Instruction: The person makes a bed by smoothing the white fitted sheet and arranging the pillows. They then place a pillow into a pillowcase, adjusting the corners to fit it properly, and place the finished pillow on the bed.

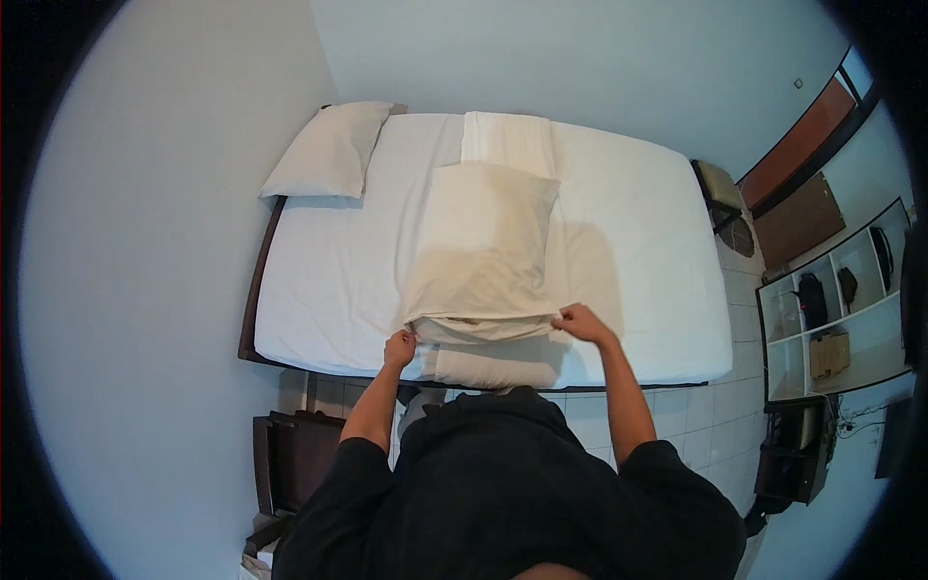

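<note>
A cream pillow in a pillowcase (478, 254) lies across the middle of the bed, its open end towards me. My left hand (400, 348) pinches the left corner of that opening, and my right hand (578, 323) grips the right corner. Between the hands the edge of the pillowcase sags a little apart. Beneath the pillow runs a folded cream cloth (507, 138), which shows at the far side of the bed; cream fabric (496, 366) also shows at the near edge. The mattress bears a white sheet (652, 254).
Another pillow (333, 148) rests at the bed's far left corner. A dark wooden cabinet (301, 457) stands at the lower left. To the right are a cushioned stool (718, 185), a white shelf unit (859, 319) holding bags and a box, and a tiled floor (739, 290).
</note>
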### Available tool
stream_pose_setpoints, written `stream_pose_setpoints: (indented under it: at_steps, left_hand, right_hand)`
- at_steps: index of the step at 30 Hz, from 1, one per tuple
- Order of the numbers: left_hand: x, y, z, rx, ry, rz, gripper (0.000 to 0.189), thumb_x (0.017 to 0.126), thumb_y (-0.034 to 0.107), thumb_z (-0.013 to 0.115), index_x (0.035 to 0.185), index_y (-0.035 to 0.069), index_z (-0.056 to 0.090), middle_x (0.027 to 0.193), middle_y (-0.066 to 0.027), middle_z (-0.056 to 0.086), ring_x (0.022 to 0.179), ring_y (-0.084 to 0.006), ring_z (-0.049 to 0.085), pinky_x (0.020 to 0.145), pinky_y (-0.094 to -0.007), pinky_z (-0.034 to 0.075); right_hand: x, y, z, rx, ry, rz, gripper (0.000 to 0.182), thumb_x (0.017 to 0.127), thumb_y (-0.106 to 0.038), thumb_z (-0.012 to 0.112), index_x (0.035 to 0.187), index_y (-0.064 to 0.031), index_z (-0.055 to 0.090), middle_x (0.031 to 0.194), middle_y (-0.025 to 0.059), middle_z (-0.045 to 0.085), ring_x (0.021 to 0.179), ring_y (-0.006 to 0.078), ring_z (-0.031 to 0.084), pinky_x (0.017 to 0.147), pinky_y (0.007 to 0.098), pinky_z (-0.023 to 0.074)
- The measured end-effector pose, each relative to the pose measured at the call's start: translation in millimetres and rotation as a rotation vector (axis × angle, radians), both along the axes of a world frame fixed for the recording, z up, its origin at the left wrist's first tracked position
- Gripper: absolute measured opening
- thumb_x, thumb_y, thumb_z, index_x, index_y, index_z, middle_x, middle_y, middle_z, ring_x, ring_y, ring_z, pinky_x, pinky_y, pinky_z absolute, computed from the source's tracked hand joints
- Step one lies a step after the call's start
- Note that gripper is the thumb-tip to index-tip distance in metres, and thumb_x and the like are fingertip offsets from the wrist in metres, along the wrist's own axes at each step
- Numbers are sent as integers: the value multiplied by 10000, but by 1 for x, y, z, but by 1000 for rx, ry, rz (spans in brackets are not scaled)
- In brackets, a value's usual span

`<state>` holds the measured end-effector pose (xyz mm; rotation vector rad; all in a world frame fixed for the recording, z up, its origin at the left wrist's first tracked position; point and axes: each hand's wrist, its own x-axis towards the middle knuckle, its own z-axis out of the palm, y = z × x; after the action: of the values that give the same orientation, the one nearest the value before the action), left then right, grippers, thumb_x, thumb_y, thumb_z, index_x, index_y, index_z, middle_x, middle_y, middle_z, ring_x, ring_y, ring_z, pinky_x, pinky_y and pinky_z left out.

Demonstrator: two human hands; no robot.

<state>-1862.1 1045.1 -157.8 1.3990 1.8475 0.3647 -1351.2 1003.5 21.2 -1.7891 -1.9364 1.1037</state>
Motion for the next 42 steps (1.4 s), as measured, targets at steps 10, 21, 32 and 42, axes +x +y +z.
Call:
stream_pose_setpoints:
  at_steps: [10, 21, 32, 42]
  left_hand:
    - [-11, 43, 161, 609, -473, -140, 746, 849, 422, 911, 1378, 36, 554, 1378, -148, 622, 1137, -266, 678, 935, -424, 562]
    - [-222, 174, 138, 135, -851, 411, 762, 1030, 549, 696, 1580, 58, 503, 1563, -113, 568, 1398, -225, 556, 1160, -418, 453]
    - [-366, 84, 18, -138, -537, 1003, 791, 942, 488, 814, 1480, 6, 492, 1472, -179, 539, 1301, -377, 572, 1164, -462, 433]
    - [-379, 173, 56, 83, -186, 241, 544, 1020, 349, 711, 1335, -83, 611, 1273, -316, 704, 1234, -475, 647, 1118, -477, 486]
  right_hand:
    - [-213, 139, 204, 495, -17, -38, 333, 1000, -299, 661, 944, 29, 662, 740, 221, 644, 687, 348, 625, 675, 479, 475]
    - [-519, 178, 93, 368, 409, 259, 345, 1046, -333, 675, 1190, -19, 679, 973, 188, 747, 890, 345, 729, 812, 448, 568]
    - [-453, 241, -124, -227, 130, -842, 1157, 770, -715, 881, 1486, 95, 468, 1508, 293, 556, 1325, 358, 607, 1052, 446, 534]
    - [-489, 260, -74, -195, 434, -394, 1019, 861, -425, 916, 1572, 75, 384, 1500, 245, 601, 1344, 350, 622, 1108, 438, 514]
